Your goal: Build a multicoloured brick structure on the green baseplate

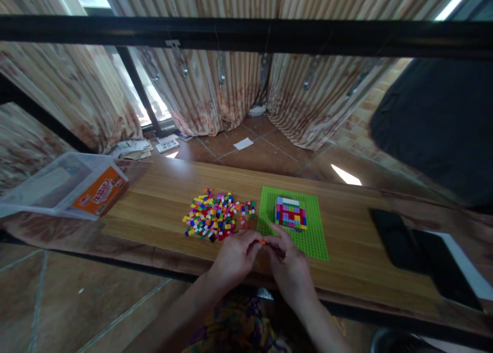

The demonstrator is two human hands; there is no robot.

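Note:
Between the fingertips of both hands is a small orange building brick [262, 242], close above the front of the table. My left hand [238, 251] pinches it from the left, and my right hand [287, 258] has thumb and fingers on its right side. Just beyond my right hand lies a green baseplate [316, 235]. A low block built of many-coloured bricks [290, 213] stands on it, with white, red, pink and yellow showing on top. Left of the baseplate spreads a pile of loose bricks [213, 214] in mixed colours, near my left hand.
A clear plastic bin [50, 183] with an orange label sits at the table's left end. Dark flat objects [396, 240] lie on the right of the wooden tabletop [154, 209]. A black bar [246, 33] crosses in front of the striped curtains [215, 96].

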